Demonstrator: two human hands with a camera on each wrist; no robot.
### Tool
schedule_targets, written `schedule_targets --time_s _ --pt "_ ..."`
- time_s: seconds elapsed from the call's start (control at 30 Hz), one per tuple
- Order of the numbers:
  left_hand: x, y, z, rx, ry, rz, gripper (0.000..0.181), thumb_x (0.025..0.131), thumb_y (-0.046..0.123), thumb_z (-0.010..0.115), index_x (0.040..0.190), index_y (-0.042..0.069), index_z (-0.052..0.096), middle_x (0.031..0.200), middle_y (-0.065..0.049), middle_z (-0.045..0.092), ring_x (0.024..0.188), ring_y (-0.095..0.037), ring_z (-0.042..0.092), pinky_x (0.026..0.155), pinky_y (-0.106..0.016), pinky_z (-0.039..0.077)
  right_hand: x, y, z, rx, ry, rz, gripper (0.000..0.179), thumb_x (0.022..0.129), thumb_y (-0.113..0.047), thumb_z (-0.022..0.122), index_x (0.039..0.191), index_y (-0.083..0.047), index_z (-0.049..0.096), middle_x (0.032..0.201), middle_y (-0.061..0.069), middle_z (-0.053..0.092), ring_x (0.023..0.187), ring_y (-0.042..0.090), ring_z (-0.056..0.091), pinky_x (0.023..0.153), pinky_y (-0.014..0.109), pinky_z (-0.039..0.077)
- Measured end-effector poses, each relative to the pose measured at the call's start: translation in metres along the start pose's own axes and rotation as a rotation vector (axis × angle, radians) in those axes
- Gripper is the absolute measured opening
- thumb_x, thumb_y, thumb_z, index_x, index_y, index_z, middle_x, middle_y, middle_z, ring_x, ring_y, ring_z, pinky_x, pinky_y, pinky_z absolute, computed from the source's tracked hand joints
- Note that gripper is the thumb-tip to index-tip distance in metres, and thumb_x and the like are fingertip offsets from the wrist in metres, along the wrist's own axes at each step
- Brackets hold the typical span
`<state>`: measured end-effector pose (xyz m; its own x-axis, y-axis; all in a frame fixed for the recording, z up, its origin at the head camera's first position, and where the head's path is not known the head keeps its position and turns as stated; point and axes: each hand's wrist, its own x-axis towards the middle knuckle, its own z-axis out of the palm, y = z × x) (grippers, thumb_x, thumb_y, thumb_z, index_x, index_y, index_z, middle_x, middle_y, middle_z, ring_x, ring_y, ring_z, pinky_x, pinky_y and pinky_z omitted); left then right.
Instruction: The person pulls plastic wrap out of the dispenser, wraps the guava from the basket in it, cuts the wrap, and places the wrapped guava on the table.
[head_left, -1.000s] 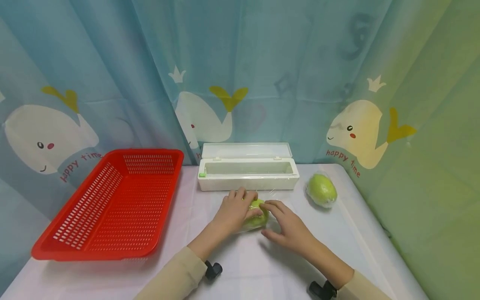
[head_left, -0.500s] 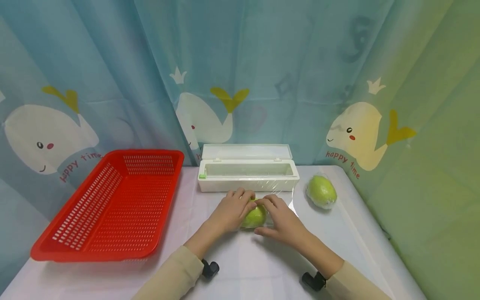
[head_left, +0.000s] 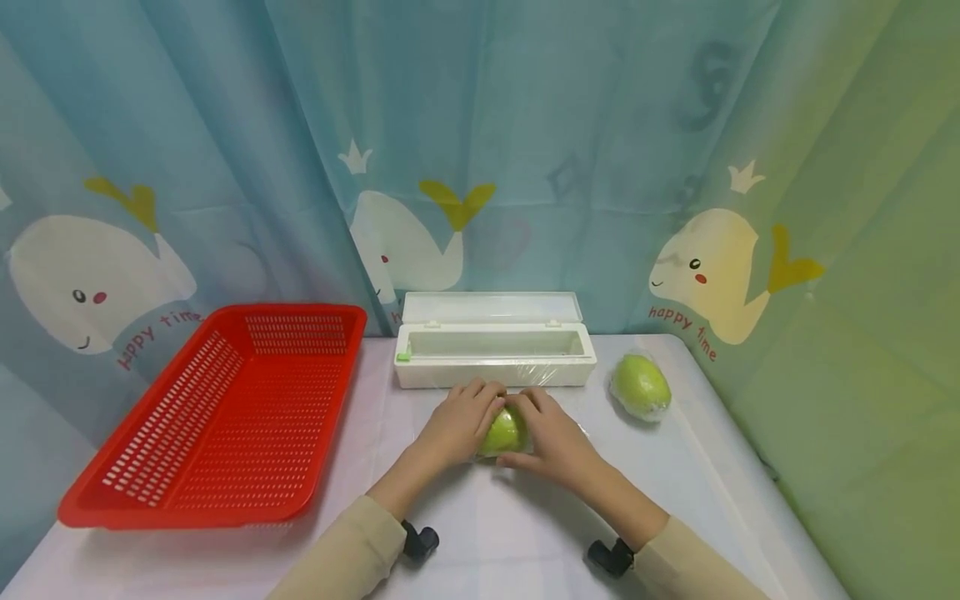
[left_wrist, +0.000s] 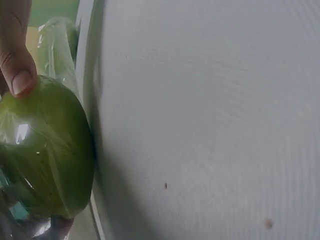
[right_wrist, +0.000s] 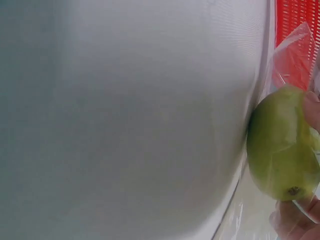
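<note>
A green oval fruit point(head_left: 502, 432), wrapped in clear cling film, lies on the table between both hands. My left hand point(head_left: 456, 423) curls over its left side, fingers across the far top. From the right, my right hand point(head_left: 553, 440) grips it with fingertips at the top and thumb low in front. In the left wrist view a thumb point(left_wrist: 20, 75) presses the film-covered fruit point(left_wrist: 50, 150). The right wrist view shows the fruit's dark end spot, with loose film point(right_wrist: 295, 55) standing off it. Cling film point(head_left: 536, 375) crosses the front of the white dispenser box point(head_left: 442, 375).
The dispenser's lid point(head_left: 491, 307) stands raised at the back, with a small green slider point(head_left: 403, 357) at its left end. A second film-wrapped green fruit point(head_left: 641, 386) lies at right. The red basket point(head_left: 348, 379) stands at left. A whale-printed curtain point(head_left: 555, 167) hangs behind.
My right hand has moved left and closer round the fruit, and the fruit has shifted slightly left. The film edge that showed beyond the right hand half a second ago is mostly covered.
</note>
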<state>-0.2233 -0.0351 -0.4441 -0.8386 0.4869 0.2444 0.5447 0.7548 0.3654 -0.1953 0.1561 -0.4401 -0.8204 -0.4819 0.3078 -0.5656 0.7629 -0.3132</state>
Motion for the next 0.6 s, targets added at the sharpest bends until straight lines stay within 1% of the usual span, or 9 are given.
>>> schedule_targets --time_s 0.1,0.2,0.27,0.33,0.43,0.5,0.53,0.57,0.6 --pt "0.0 -0.003 -0.001 -0.024 0.0 -0.011 0.035 0.109 0.039 0.031 0.128 0.022 0.056 0.117 -0.002 0.061 0.105 -0.026 0.057 0.087 -0.044 0.051 0.002 -0.001 0.001 -0.005 -0.005 0.009 0.08 0.068 -0.046 0.09 0.133 -0.016 0.054 0.123 0.005 0.052 0.107 0.021 0.057 0.089 0.04 0.054" --pt "0.002 -0.007 -0.003 -0.049 0.018 -0.015 0.032 0.109 0.037 0.034 0.123 0.022 0.059 0.114 0.001 0.065 0.107 -0.025 0.061 0.088 -0.045 0.051 0.005 -0.001 0.001 -0.015 -0.007 0.016 0.082 0.066 -0.044 0.091 0.134 -0.016 0.054 0.122 0.004 0.052 0.108 0.021 0.057 0.087 0.04 0.055" --pt "0.002 -0.009 -0.006 -0.06 0.039 -0.022 0.031 0.109 0.036 0.037 0.12 0.021 0.061 0.114 0.002 0.068 0.108 -0.025 0.063 0.091 -0.046 0.051 0.007 0.0 0.0 -0.024 -0.005 0.025 0.081 0.066 -0.042 0.092 0.133 -0.017 0.055 0.122 0.003 0.053 0.109 0.021 0.058 0.086 0.04 0.055" --pt "0.001 -0.009 -0.01 -0.052 0.082 -0.031 0.031 0.108 0.035 0.039 0.122 0.02 0.062 0.119 0.001 0.068 0.112 -0.026 0.062 0.095 -0.046 0.05 0.009 0.0 -0.001 -0.036 -0.007 0.037 0.079 0.066 -0.041 0.092 0.132 -0.018 0.056 0.121 0.003 0.054 0.109 0.022 0.058 0.086 0.04 0.055" --pt "-0.008 -0.003 -0.018 0.01 0.188 0.011 0.029 0.105 0.035 0.049 0.123 0.018 0.064 0.122 -0.002 0.066 0.111 -0.027 0.058 0.095 -0.046 0.049 0.01 0.001 -0.001 -0.047 -0.007 0.051 0.076 0.066 -0.041 0.092 0.13 -0.019 0.058 0.12 0.002 0.055 0.108 0.021 0.058 0.085 0.04 0.055" --pt "-0.018 0.004 -0.023 0.082 0.256 0.065 0.027 0.1 0.034 0.058 0.121 0.017 0.065 0.118 -0.003 0.065 0.107 -0.026 0.057 0.091 -0.044 0.049 0.011 0.002 0.0 -0.05 -0.007 0.047 0.075 0.066 -0.041 0.092 0.13 -0.019 0.059 0.118 0.002 0.055 0.105 0.021 0.059 0.083 0.039 0.055" --pt "-0.024 0.009 -0.025 0.119 0.278 0.095 0.026 0.098 0.033 0.062 0.118 0.017 0.065 0.115 -0.003 0.065 0.103 -0.026 0.057 0.088 -0.043 0.05 0.012 0.002 0.0 -0.051 -0.006 0.046 0.075 0.066 -0.041 0.092 0.13 -0.019 0.059 0.117 0.002 0.056 0.104 0.02 0.059 0.082 0.038 0.055" --pt "-0.03 0.013 -0.027 0.155 0.282 0.118 0.028 0.095 0.033 0.066 0.117 0.016 0.065 0.113 -0.003 0.064 0.1 -0.025 0.057 0.084 -0.041 0.051 0.012 0.003 0.0 -0.05 -0.006 0.047 0.075 0.066 -0.041 0.092 0.13 -0.019 0.059 0.117 0.002 0.056 0.103 0.02 0.059 0.081 0.038 0.055" --pt "-0.036 0.016 -0.027 0.187 0.271 0.133 0.03 0.093 0.034 0.068 0.117 0.016 0.064 0.112 -0.003 0.063 0.098 -0.025 0.058 0.08 -0.04 0.051 0.012 0.003 0.0 -0.048 -0.007 0.05 0.075 0.066 -0.041 0.092 0.13 -0.019 0.059 0.116 0.001 0.056 0.102 0.019 0.06 0.081 0.038 0.055"
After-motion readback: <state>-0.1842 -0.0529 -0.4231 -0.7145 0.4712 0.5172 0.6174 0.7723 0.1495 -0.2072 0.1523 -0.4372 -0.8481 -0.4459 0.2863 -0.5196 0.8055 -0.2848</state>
